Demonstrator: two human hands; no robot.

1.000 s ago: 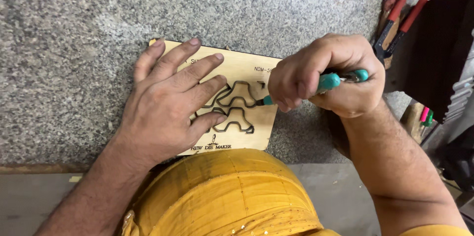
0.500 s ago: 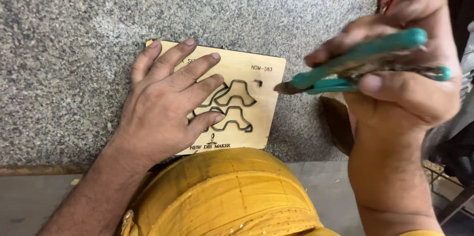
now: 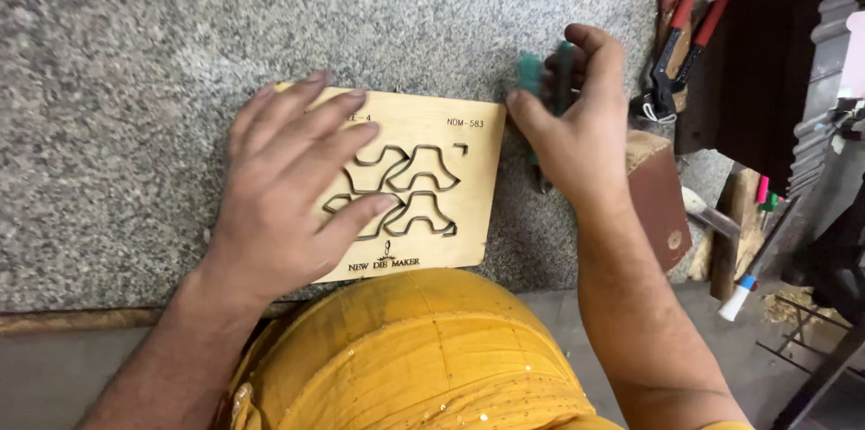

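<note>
A pale wooden die board (image 3: 459, 187) with curved metal blade outlines set in it lies flat on a speckled grey stone slab (image 3: 135, 61). My left hand (image 3: 288, 187) presses down on the board's left half, fingers spread over the cutouts. My right hand (image 3: 577, 124) is just right of the board, holding green-handled pliers (image 3: 541, 79) with the handles up and the jaws pointing down onto the slab.
Red-handled cutters (image 3: 685, 25) lie at the slab's right edge beside a dark brown block (image 3: 658, 205). A hammer head (image 3: 707, 214), a marker (image 3: 739, 297) and other clutter sit lower right. My yellow garment (image 3: 405, 358) fills the bottom centre.
My right hand has left the blade outlines, lifted the pliers, then brought them down to the slab right of the board. The left hand stays pressed on the board.
</note>
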